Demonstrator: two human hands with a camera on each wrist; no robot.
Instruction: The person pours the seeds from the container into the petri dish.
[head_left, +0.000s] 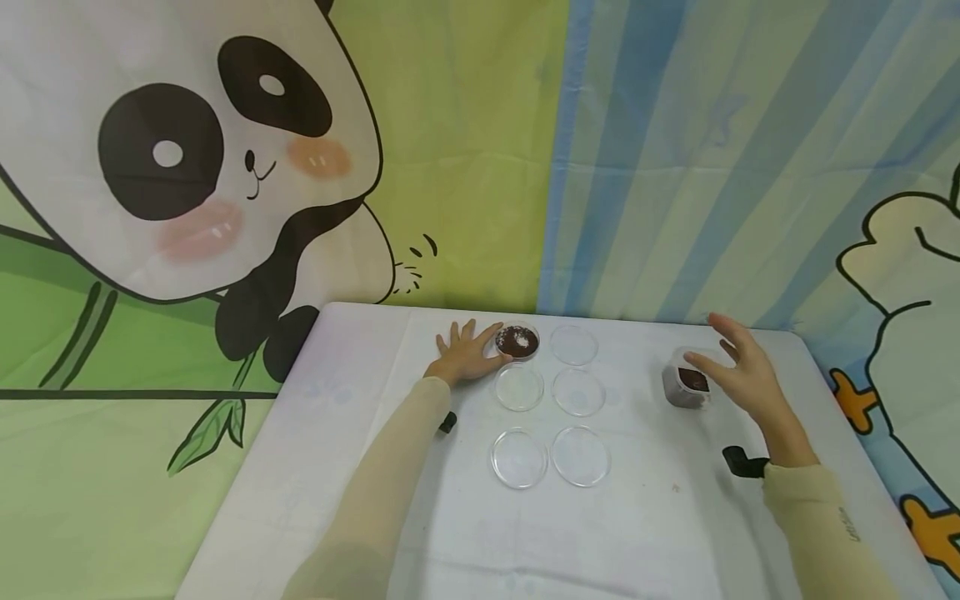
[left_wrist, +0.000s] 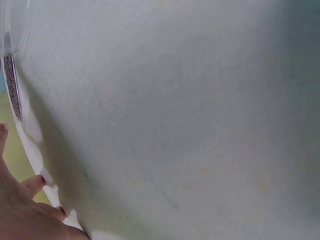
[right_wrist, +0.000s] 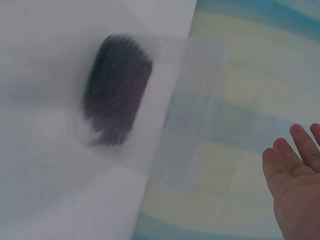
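At the back of the table, a round clear petri dish (head_left: 517,342) holds dark brown, crumbly material with whitish bits on top. My left hand (head_left: 467,357) is at its left side, fingers spread, with the thumb and index finger either side of the rim. In the left wrist view, the dish's dark contents (left_wrist: 12,90) show at the left edge. To the right, a clear plastic tub (head_left: 678,392) contains the same sort of dark material. My right hand (head_left: 738,379) hovers beside the tub with fingers extended, its thumb overlapping the rim in the head view.
Several clear petri dishes stand in two columns: one dish (head_left: 575,345) right of the filled one, others nearer, including a front left dish (head_left: 519,458) and a front right dish (head_left: 581,456). A printed cloth backdrop (head_left: 465,167) borders the white table (head_left: 637,533).
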